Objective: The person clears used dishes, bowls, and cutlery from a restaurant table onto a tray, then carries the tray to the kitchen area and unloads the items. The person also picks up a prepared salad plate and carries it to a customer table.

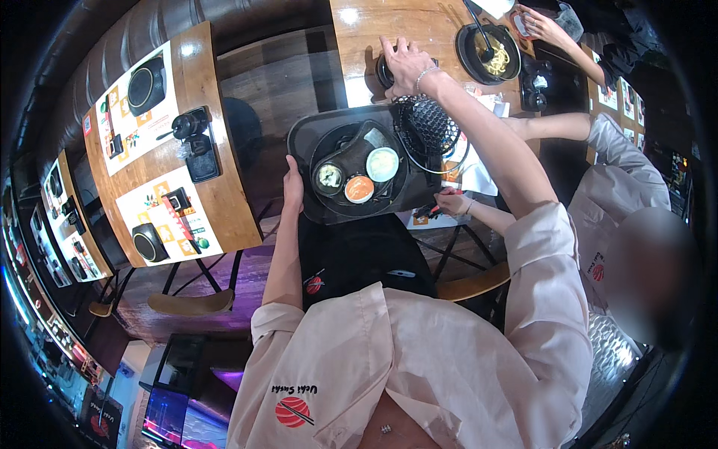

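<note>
My left hand [293,185] grips the left rim of a dark serving tray [314,120]. On the tray lies a black dish [349,157] with three small bowls: pale sauce [382,164], orange sauce [359,189] and a creamy mix [329,176]. A black wire mesh basket [429,126] with a metal rim is at the tray's right side, below my right forearm. My right hand [408,64] reaches over the wooden table [364,28]. Its fingers and thumb span a dark round dish [384,72], mostly hidden beneath the palm.
A black pan [471,56] with noodles and a ladle [487,50] stands on the table. A co-worker's hand [449,202] holds a red item; their other arm [555,129] reaches in. Another person's hand [541,25] is at top right. A set table [224,185] and a chair [193,303] are left.
</note>
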The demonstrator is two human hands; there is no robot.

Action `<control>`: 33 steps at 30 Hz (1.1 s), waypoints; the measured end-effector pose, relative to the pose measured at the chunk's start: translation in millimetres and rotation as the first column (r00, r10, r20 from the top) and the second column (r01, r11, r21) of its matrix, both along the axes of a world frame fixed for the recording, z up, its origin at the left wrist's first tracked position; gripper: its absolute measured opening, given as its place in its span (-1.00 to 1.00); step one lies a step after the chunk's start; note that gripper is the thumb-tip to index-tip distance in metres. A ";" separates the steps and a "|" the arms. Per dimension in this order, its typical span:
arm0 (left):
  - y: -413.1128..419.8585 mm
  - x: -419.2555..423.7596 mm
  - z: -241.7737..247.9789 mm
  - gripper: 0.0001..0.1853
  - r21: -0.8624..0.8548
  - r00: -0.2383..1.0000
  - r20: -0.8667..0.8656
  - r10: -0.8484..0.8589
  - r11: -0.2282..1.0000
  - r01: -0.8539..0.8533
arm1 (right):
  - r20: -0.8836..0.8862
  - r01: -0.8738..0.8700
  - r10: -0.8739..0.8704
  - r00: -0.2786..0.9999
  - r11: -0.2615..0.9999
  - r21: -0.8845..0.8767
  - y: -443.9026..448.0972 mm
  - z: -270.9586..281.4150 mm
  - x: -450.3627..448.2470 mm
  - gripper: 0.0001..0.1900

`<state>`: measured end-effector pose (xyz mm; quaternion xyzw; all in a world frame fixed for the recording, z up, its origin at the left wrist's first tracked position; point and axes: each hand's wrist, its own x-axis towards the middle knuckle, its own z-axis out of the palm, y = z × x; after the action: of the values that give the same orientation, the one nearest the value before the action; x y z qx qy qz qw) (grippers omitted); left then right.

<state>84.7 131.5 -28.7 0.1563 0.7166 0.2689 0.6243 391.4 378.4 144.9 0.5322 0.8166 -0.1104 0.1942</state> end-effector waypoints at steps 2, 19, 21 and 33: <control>-0.8 -1.2 -3.2 0.12 -0.005 1.000 0.002 -0.002 1.000 0.002 | -0.023 -0.007 0.007 1.000 1.000 -0.001 -9.3 13.8 5.6 0.39; 2.6 16.5 14.9 -0.01 0.033 0.950 -0.313 0.003 0.999 0.007 | -0.031 -0.003 -0.001 1.000 0.989 -0.150 -209.5 90.3 30.7 0.41; 3.2 16.8 15.5 -0.01 0.041 0.952 -0.307 0.011 0.999 0.002 | -0.021 0.019 -0.023 1.000 0.984 -0.176 -229.8 81.0 31.6 0.41; 4.0 13.8 12.2 -0.01 0.050 0.969 -0.246 0.010 0.999 0.003 | 0.144 0.288 -0.262 0.954 0.936 -0.205 -299.2 5.6 40.2 0.41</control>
<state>98.5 135.5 -16.5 0.2027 0.7817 0.2664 0.5262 431.6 79.2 150.6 0.6214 0.7039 -0.1969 0.2821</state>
